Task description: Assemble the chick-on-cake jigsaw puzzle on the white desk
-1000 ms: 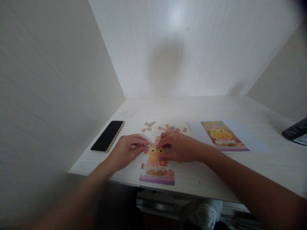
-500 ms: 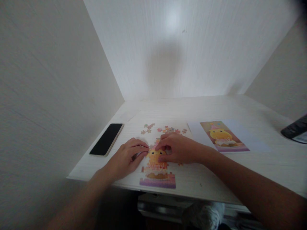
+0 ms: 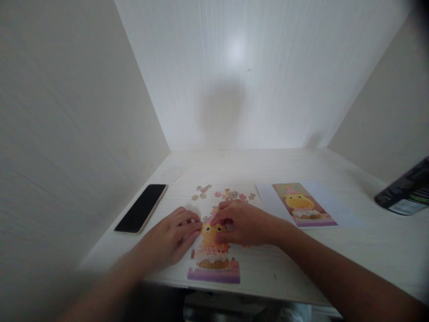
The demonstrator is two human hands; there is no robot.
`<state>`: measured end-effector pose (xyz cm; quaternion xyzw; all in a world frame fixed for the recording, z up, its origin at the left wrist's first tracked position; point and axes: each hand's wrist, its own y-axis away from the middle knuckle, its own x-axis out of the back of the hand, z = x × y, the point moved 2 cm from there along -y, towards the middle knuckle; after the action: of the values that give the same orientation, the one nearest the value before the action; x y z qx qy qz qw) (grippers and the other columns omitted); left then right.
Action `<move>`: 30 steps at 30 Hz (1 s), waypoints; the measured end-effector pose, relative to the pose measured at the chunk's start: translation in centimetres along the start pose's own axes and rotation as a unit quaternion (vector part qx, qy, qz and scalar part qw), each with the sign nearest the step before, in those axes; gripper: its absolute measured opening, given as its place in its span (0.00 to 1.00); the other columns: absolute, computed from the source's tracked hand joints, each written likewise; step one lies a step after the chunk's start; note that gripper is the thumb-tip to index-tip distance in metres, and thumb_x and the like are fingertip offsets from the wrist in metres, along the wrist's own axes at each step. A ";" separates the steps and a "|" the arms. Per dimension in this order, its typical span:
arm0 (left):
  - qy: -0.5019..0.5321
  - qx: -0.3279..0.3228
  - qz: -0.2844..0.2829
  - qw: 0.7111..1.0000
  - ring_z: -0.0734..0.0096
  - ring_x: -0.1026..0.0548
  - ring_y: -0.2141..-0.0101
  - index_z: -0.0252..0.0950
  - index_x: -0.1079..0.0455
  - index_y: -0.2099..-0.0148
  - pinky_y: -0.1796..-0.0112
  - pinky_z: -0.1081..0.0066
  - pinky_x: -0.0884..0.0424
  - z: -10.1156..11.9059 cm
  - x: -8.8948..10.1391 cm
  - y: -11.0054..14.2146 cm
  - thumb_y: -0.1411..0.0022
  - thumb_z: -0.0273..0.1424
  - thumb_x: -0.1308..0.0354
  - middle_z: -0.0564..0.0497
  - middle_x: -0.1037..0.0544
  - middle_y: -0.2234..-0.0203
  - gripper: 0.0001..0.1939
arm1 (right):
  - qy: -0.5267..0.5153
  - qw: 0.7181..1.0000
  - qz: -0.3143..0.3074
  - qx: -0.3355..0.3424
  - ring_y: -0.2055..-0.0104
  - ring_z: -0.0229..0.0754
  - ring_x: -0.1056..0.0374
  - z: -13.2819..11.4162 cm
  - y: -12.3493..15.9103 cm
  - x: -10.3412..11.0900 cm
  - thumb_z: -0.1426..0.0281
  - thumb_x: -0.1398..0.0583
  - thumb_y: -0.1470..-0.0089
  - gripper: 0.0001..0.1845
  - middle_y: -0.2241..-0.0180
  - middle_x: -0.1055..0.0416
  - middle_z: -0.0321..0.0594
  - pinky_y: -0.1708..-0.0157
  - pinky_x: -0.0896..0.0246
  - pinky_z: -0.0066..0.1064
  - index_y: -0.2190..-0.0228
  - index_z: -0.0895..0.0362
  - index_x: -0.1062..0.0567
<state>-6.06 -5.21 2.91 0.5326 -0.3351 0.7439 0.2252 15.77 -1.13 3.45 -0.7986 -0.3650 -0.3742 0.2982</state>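
A partly assembled jigsaw puzzle (image 3: pixel 214 264) lies flat near the desk's front edge, showing a yellow animal face above a frosted cake and a purple bottom strip. My left hand (image 3: pixel 179 232) rests at the puzzle's left side, its fingers and thumb drawn together against the edge by the face. From the right, my right hand (image 3: pixel 239 223) covers part of the face and the upper pieces. Its index finger and thumb pinch down on the puzzle, while the other fingers are curled. Any single piece under the fingertips is hidden.
Loose puzzle pieces (image 3: pixel 231 194) lie beyond my hands, with a smaller group of pieces (image 3: pixel 202 192) to their left. A phone (image 3: pixel 142 208) is at left. The reference picture (image 3: pixel 303 203) lies on white paper at right, and a dark can (image 3: pixel 405 190) stands farther right.
The camera view has tilted up slightly, so the desk and everything on it appear lower. Both hands keep nearly the same places on the puzzle.
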 end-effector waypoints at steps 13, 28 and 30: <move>0.014 -0.009 0.022 1.000 0.68 0.29 0.57 0.39 0.27 0.51 0.57 0.66 0.29 -0.2 0.0 -0.2 0.32 0.28 0.49 0.45 0.28 0.57 0.12 | 0.120 0.966 0.100 -0.205 0.62 0.44 0.29 9.5 3.7 7.2 0.76 0.39 0.46 0.13 0.59 0.25 0.45 0.59 0.35 0.34 0.57 0.57 0.22; 0.065 -0.031 -0.234 0.970 0.71 0.30 0.69 0.36 0.29 0.67 0.66 0.71 0.36 0.6 1.7 -8.6 0.43 0.41 0.36 0.53 0.27 0.71 0.13 | 0.068 0.969 -0.056 -0.230 0.66 0.42 0.30 8.5 3.7 6.2 0.72 0.38 0.49 0.07 0.64 0.25 0.42 0.68 0.38 0.29 0.65 0.56 0.24; 0.066 -0.003 -0.291 0.954 0.73 0.33 0.75 0.36 0.31 0.69 0.74 0.71 0.41 0.0 1.1 -9.9 0.49 0.47 0.33 0.54 0.28 0.76 0.20 | 0.042 0.972 -0.060 -0.224 0.68 0.41 0.31 7.8 3.5 6.3 0.72 0.38 0.49 0.06 0.67 0.25 0.41 0.70 0.39 0.29 0.66 0.57 0.24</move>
<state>0.40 1.43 6.52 0.5563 -0.1521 0.6784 0.4551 24.39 5.02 3.64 -0.8055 -0.3064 -0.4964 0.1038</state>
